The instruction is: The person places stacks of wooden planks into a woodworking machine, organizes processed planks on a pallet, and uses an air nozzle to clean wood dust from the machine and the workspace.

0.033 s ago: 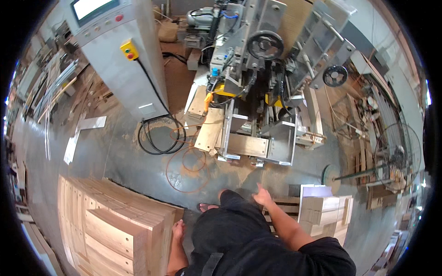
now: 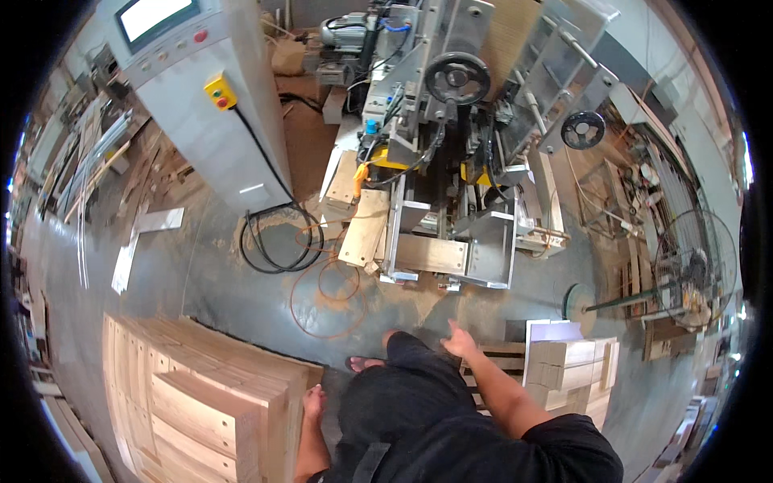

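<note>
Wooden boards [image 2: 193, 402] stacked beside the loosely curled, seemingly empty left hand [image 2: 314, 401], with another board [image 2: 431, 253] between metal plates [image 2: 493, 245] beyond the empty, pointing right hand [image 2: 460, 342], are probably best gripped at both ends, level.

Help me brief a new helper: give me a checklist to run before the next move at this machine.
1. Left hand free: ok, nothing visible in it.
2. Right hand clear of the machine: ok, apart from it.
3. Drilled board between the metal side plates: ok, lying there.
4. Board clamped: cannot tell.
5. Floor free of cable: not ok, black cable lies coiled beside the control cabinet.
6. Toes covered: not ok, bare toes show on one foot.
</note>
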Available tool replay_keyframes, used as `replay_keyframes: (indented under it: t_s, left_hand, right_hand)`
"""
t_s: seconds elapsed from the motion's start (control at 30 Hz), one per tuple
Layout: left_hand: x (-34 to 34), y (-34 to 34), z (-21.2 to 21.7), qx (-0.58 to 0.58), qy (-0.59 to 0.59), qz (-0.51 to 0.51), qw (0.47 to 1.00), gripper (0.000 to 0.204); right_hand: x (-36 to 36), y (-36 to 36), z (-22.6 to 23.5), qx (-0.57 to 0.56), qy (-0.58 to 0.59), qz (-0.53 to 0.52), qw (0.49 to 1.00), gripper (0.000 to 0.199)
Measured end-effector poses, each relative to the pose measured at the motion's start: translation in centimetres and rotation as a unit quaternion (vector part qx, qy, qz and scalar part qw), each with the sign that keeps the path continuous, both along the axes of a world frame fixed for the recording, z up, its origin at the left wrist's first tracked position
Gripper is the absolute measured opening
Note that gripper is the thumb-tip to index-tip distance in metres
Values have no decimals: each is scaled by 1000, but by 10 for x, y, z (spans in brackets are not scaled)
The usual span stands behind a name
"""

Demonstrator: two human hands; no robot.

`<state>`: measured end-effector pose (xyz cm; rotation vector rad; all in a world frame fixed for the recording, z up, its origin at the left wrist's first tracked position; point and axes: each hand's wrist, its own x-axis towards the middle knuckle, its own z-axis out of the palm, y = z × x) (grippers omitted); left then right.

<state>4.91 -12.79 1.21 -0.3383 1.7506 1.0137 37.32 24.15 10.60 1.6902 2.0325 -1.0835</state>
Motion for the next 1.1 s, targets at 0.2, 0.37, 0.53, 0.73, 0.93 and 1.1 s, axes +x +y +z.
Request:
replay_keyframes:
  t_s: [0.2, 0.37, 0.53, 0.73, 0.93, 1.1]
  left_hand:
    - [-12, 44, 2, 75, -32, -9, 997, 32]
    - [-14, 82, 25, 2, 33, 62, 998, 31]
    - [8, 136, 92, -55, 77, -71, 993, 35]
    - [7, 151, 48, -2, 103, -75, 992, 35]
    - [12, 168, 28, 75, 53, 90, 992, 32]
    - [29, 161, 48, 66, 49, 99, 992, 30]
  right_hand:
    - [5, 69, -82, -42, 61, -94, 993, 62]
    - [-49, 100, -55, -154, 149, -247, 945, 52]
    - [-73, 124, -121, -118, 195, -182, 957, 46]
    - [-100, 145, -114, -58, 99, -19, 993, 41]
    - [-101, 165, -106, -87, 75, 60, 992, 42]
    - [-110, 158, -29, -202, 152, -180, 951, 45]
